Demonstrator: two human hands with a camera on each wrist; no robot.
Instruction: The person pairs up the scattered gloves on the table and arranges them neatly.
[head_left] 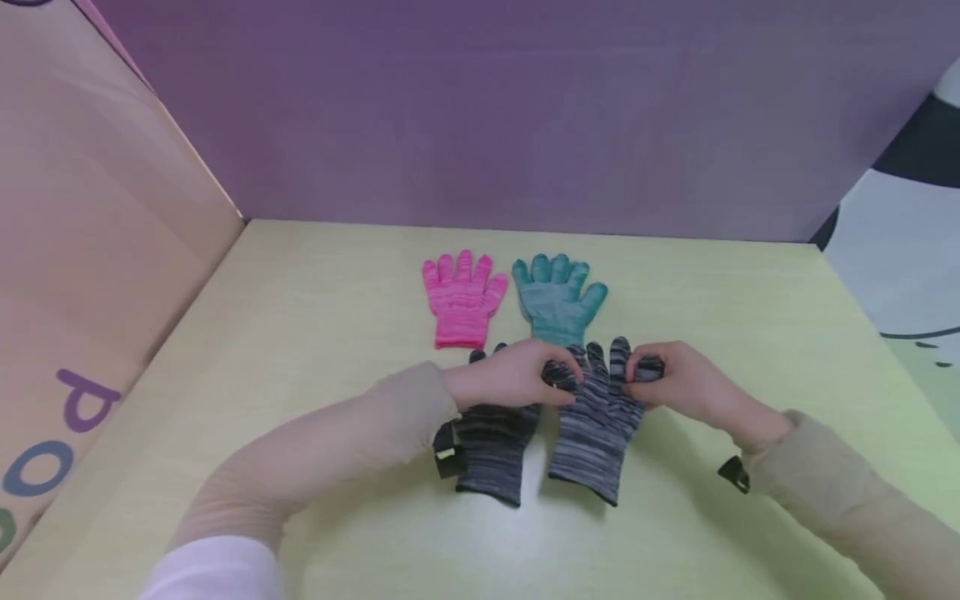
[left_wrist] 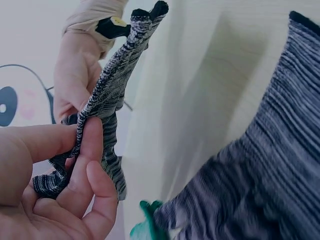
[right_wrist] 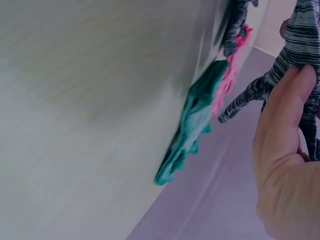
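Note:
A grey-and-black striped knit glove [head_left: 588, 446] hangs above the table with its cuff toward me. My left hand [head_left: 536, 373] pinches its left edge between thumb and fingers, plainly seen in the left wrist view. Opposite, my right hand [head_left: 678, 379] grips the glove near its thumb; in the right wrist view, straight fingers lie along the knit [right_wrist: 302, 47]. A second dark striped glove [head_left: 491, 458] lies on the table, partly hidden beneath my left hand and wrist.
Behind the striped gloves, a pink glove [head_left: 462, 304] and a teal glove [head_left: 558, 300] lie side by side, fingers pointing away. A purple panel [head_left: 487, 125] rises at the back edge of the pale table [head_left: 337, 292]. Printed panels flank both sides.

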